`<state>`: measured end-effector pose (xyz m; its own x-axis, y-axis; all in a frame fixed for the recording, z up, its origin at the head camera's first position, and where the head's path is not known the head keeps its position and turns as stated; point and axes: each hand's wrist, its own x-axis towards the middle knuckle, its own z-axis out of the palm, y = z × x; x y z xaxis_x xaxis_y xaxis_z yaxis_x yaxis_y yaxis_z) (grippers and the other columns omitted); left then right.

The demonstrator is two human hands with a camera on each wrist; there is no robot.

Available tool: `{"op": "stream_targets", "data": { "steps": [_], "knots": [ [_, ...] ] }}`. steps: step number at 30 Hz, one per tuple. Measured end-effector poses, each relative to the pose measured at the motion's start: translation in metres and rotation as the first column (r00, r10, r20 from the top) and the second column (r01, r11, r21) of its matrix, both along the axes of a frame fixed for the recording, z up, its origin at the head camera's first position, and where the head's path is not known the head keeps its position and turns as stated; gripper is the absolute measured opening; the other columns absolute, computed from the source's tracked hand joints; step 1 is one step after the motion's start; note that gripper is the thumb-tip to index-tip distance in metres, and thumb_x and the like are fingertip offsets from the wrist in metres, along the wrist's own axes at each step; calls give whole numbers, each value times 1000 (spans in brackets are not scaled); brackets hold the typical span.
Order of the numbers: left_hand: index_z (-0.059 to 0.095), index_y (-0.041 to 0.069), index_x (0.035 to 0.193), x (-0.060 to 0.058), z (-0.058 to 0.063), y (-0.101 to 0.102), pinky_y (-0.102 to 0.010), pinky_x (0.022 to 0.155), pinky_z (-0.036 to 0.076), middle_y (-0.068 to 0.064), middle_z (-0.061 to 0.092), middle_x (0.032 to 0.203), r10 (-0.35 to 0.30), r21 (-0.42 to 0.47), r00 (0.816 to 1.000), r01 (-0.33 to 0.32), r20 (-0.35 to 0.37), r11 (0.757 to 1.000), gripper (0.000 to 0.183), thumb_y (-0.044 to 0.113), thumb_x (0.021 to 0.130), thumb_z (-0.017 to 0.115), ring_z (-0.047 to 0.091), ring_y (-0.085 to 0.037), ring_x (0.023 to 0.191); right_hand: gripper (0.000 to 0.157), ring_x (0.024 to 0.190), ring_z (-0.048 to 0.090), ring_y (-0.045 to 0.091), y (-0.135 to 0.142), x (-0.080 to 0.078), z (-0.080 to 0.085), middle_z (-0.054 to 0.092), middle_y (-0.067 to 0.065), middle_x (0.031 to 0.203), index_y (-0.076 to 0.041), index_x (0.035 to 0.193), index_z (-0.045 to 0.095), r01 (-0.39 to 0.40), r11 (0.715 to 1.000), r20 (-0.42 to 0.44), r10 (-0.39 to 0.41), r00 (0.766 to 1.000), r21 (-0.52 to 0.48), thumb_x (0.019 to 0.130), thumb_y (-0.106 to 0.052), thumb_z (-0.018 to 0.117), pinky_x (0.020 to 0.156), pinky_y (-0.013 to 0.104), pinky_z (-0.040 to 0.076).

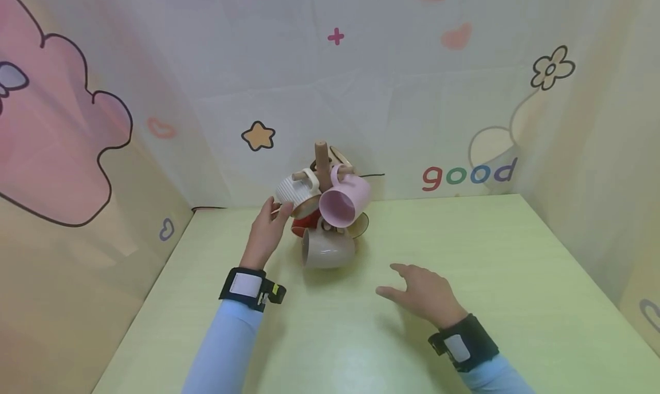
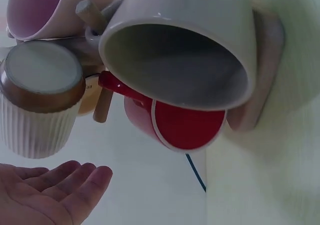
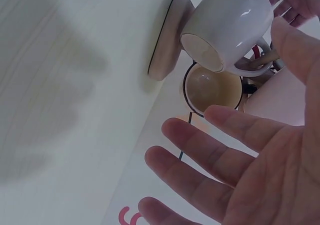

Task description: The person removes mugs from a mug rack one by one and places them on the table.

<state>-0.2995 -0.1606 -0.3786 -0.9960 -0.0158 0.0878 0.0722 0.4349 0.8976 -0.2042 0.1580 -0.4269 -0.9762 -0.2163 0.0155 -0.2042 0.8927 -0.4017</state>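
A wooden mug tree (image 1: 322, 159) carries several mugs. My left hand (image 1: 267, 231) is at the left of a white ribbed mug (image 1: 293, 194) with a brown band; its fingers stretch out beside the mug without curling round it. In the left wrist view a small gap shows between the fingers (image 2: 75, 187) and the ribbed mug. A pink mug (image 1: 346, 202) hangs at the right, and a grey mug (image 1: 330, 249) hangs low in front. Behind it are a red mug (image 2: 187, 125) and a cream mug (image 3: 212, 90) with a dark rim. My right hand (image 1: 428, 295) hovers over the table, fingers spread, holding nothing.
The mug tree stands near the back of a pale green table (image 1: 515, 268). A printed cloth (image 1: 402, 125) hangs behind it and along both sides. A dark thin cord (image 1: 208, 208) lies at the table's back edge. The mug tree's wooden base (image 3: 170, 40) shows in the right wrist view.
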Motion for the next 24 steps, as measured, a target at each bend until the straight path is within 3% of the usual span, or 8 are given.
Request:
{"op": "stream_targets", "data": {
  "steps": [5, 9, 14, 24],
  "knots": [
    [20, 4, 156, -10, 5, 6, -54, 106, 39, -21, 38, 152, -21, 59, 1000, 19, 21, 998, 96, 72, 93, 41, 46, -39, 133, 80, 115, 61, 39, 2, 0, -1, 65, 18, 125, -6, 135, 59, 0, 1000, -3, 0, 1000, 4, 86, -68, 61, 84, 56, 53],
    [28, 4, 153, -16, 6, 8, -50, 103, 44, -21, 45, 145, -48, 154, 998, 40, 46, 987, 92, 73, 93, 40, 54, -37, 123, 79, 115, 60, 39, 3, 0, -3, 65, 18, 125, -7, 136, 59, 2, 1000, -3, -2, 1000, 9, 86, -67, 61, 84, 56, 53],
    [32, 4, 151, -21, 8, 9, -43, 103, 45, -18, 47, 142, -40, 255, 995, 14, 96, 967, 90, 72, 93, 39, 55, -33, 123, 79, 115, 60, 39, 4, 0, -3, 65, 18, 125, -7, 136, 59, 6, 1000, -5, -6, 1000, 9, 86, -68, 60, 84, 56, 53],
    [34, 4, 149, -26, 11, 15, -43, 108, 40, -18, 45, 145, -74, 326, 982, 13, 173, 945, 91, 74, 91, 40, 51, -31, 129, 76, 116, 60, 39, 8, -1, -5, 65, 19, 125, -6, 135, 59, 14, 1000, -19, -14, 1000, -1, 87, -64, 63, 86, 57, 51]
  ]
}}
